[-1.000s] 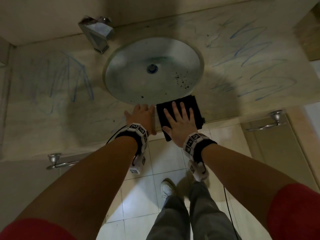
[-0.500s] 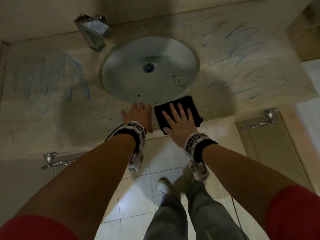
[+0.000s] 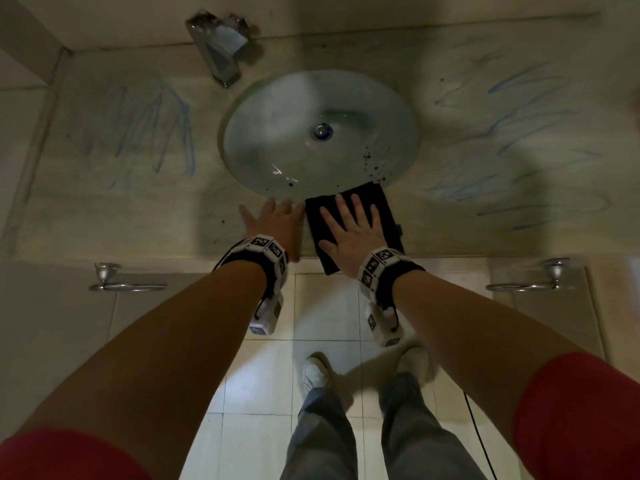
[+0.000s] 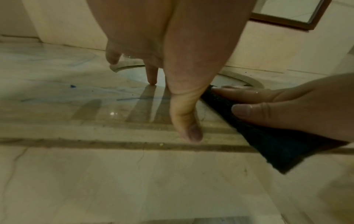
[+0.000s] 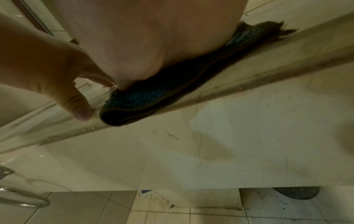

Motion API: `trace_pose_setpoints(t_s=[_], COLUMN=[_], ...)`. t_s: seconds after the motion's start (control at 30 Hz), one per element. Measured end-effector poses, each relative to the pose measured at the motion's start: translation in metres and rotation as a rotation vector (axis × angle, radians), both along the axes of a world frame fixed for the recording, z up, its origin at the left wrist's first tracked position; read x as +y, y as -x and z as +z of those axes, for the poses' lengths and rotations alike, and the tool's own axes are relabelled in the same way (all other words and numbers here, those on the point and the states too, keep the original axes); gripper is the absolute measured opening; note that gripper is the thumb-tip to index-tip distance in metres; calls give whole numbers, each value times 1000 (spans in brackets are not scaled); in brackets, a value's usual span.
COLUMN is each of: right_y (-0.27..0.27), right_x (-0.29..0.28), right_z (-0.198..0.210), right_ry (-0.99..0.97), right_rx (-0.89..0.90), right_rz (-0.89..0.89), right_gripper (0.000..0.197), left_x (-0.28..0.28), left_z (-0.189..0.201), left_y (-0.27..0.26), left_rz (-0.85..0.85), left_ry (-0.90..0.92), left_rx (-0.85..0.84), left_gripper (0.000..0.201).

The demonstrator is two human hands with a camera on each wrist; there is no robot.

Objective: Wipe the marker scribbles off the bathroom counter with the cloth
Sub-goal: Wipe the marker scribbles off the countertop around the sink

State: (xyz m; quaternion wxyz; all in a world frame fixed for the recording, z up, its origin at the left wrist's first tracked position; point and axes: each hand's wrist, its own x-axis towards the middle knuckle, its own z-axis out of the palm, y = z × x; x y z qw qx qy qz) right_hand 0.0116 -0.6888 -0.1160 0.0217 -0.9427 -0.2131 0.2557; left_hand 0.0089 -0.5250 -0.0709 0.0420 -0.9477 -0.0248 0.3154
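A dark folded cloth (image 3: 381, 209) lies on the pale marble counter (image 3: 104, 220) at its front edge, just below the round basin (image 3: 277, 133). My right hand (image 3: 349, 233) presses flat on the cloth (image 5: 153, 94) with fingers spread and straight. My left hand (image 3: 273, 223) rests flat on the bare counter (image 4: 57, 118) right beside the cloth (image 4: 268, 142); its fingertips (image 4: 152, 80) touch the stone. Blue marker scribbles (image 3: 166, 133) cover the counter left of the basin. More blue marker scribbles (image 3: 519, 133) spread across the right side.
A chrome faucet (image 3: 221, 46) stands behind the basin at the wall. Two towel rings hang on the counter's front, a left towel ring (image 3: 114, 282) and a right towel ring (image 3: 533, 280). Dark specks (image 3: 372, 164) dot the basin's right side. My feet stand on the tiled floor (image 3: 325, 313) below.
Both hands and the cloth stay where they were on the front edge; only the head view has shifted a little.
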Motion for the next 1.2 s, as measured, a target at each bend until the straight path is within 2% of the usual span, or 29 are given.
trace_pose_setpoints(t_s=[0.23, 0.33, 0.5, 0.7, 0.97, 1.2], right_y=[-6, -8, -16, -20, -17, -19], right_x=[-57, -93, -159, -218, -220, -185], right_z=[1, 1, 2, 4, 4, -7], right_ry=[-15, -11, 11, 38, 29, -2], right_rx=[6, 15, 30, 34, -67, -113], right_rz=[83, 73, 31, 4, 56, 213], right_gripper=[67, 67, 67, 66, 63, 63], left_x=[-38, -73, -123, -138, -136, -133], left_z=[3, 2, -4, -5, -7, -6], left_y=[-2, -4, -13, -17, -16, -14], left_rz=[85, 75, 58, 112, 152, 127], left_ry=[-36, 38, 79, 62, 101, 100], left_rx=[5, -77, -72, -73, -95, -97], left_gripper=[110, 106, 103, 101, 103, 102])
